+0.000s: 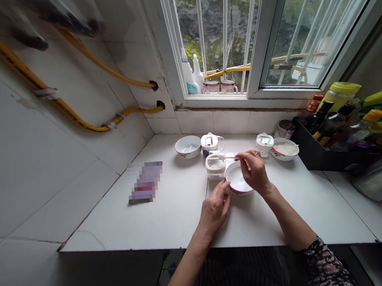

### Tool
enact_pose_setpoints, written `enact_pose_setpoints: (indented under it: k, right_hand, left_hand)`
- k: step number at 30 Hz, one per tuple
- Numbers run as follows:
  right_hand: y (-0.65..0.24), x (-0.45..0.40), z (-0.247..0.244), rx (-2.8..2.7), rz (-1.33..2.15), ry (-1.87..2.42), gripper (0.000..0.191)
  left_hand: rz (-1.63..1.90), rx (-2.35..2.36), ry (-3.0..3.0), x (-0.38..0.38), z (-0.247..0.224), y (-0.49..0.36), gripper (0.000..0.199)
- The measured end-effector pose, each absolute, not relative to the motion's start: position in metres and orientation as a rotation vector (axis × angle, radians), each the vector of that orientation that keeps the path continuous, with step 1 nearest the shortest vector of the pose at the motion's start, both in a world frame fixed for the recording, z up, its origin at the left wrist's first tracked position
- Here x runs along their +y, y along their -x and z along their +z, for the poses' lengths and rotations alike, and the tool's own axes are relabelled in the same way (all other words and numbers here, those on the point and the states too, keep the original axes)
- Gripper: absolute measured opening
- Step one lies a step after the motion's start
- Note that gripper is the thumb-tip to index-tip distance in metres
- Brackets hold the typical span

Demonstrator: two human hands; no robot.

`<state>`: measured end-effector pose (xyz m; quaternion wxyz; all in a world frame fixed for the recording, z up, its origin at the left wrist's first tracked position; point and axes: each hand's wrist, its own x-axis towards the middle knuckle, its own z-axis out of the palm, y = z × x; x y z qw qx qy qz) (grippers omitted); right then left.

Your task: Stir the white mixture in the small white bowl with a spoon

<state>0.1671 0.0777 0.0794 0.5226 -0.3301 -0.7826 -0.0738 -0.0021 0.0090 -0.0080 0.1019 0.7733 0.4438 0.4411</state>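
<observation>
My right hand (255, 173) is closed on the handle of a small white spoon (228, 157), whose head lies over an uncovered seasoning jar (216, 172). White contents show inside the jar. Just right of it stands a white bowl (236, 179) with a red-patterned outside, partly hidden under my right hand. My left hand (215, 206) grips the near left rim of this bowl, fingers bent against its side. Behind the jar is a second seasoning jar (210, 145) with dark contents and a clear lid. Another white bowl (188, 147) is to its left.
A third lidded jar (265, 144) and a bowl of white food (285, 149) stand to the right. Further right are a black box (325, 151) of bottles and a glass pot lid (373, 187). A blurred purple item (146, 182) lies left on the white counter (118, 231).
</observation>
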Motion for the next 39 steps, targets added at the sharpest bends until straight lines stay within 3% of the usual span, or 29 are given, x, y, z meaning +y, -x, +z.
enact_pose_setpoints:
  k: [4, 15, 28, 39]
  right_hand:
    - [-0.192, 0.08, 0.078, -1.718, -0.112, 0.971, 0.017]
    - [-0.189, 0.081, 0.06, -2.029, -0.087, 1.099, 0.015]
    - [-0.191, 0.084, 0.066, -1.619, 0.584, 1.28, 0.015]
    - [-0.197, 0.094, 0.063, -1.216, 0.899, 1.269, 0.012]
  left_hand:
    - [1.292, 1.318, -2.285, 0.008, -0.007, 0.003, 0.044]
    - [1.266, 1.338, -2.265, 0.006, -0.002, 0.003, 0.044]
    - [1.279, 1.327, -2.252, 0.006, -0.002, 0.002, 0.043]
    - [1.286, 1.312, -2.255, 0.006, -0.002, 0.002, 0.044]
